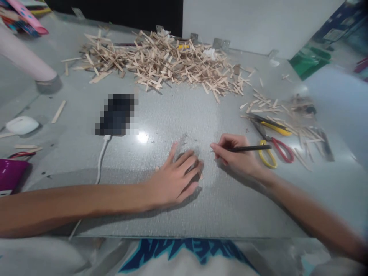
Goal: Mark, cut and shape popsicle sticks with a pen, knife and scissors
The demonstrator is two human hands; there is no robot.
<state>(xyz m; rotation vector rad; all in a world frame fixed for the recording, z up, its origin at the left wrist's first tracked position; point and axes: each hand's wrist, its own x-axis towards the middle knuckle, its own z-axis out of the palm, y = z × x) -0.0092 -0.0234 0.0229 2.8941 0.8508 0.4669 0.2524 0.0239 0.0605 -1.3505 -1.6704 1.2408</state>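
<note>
My left hand (175, 178) lies palm down near the middle of the glass-topped table (172, 222), its fingers apart. Small bits of wood peek out at its edges; what lies beneath the palm is hidden. To its right, my right hand (234, 155) pinches a thin black pen (250, 148). The pen's tip end points left toward my left hand, and its back end points right. Yellow-and-red-handled scissors (268, 138) lie just beyond the pen's back end, beside a yellow-and-black cutter (273, 124).
A large heap of wooden sticks (172, 61) spreads across the back. Loose sticks (307, 132) lie at the right. A dark, pixelated phone (117, 115) with a white cable (101, 159) is at left. Farther left are a white mouse (22, 125) and a purple object (12, 174).
</note>
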